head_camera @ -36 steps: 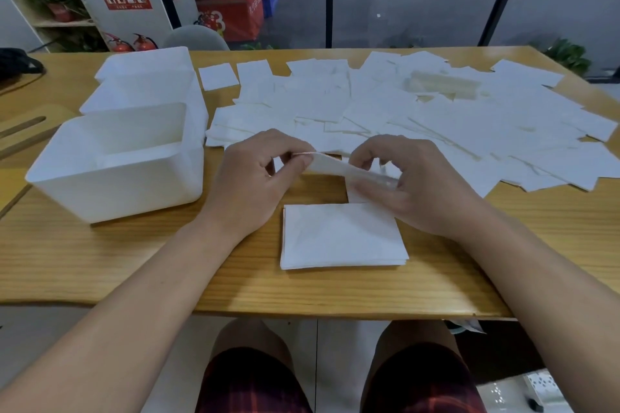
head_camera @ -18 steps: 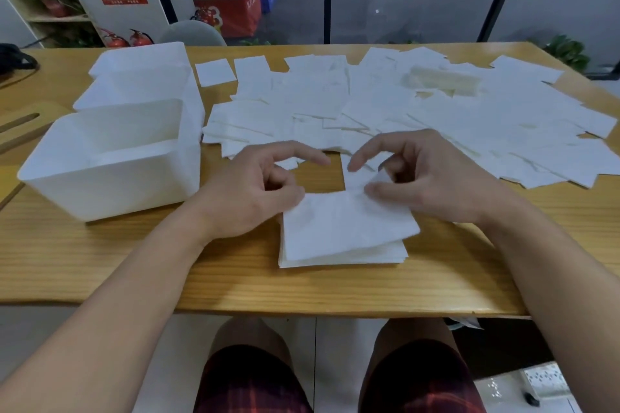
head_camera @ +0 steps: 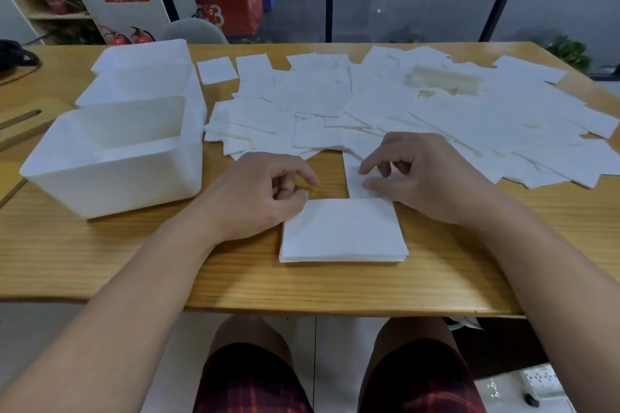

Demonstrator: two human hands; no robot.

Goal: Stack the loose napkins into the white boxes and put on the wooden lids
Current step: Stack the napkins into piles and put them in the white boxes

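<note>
1. Napkin stack point(head_camera: 342, 231): squared at the near table edge; I judge gathering is in hand.
2. Left hand point(head_camera: 265, 198): loosely curled, empty, touching its corner.
3. Right hand point(head_camera: 426, 178): seemingly pinching the next loose napkin point(head_camera: 357, 183).
4. White box point(head_camera: 110, 157): left, awaiting stack.
</note>
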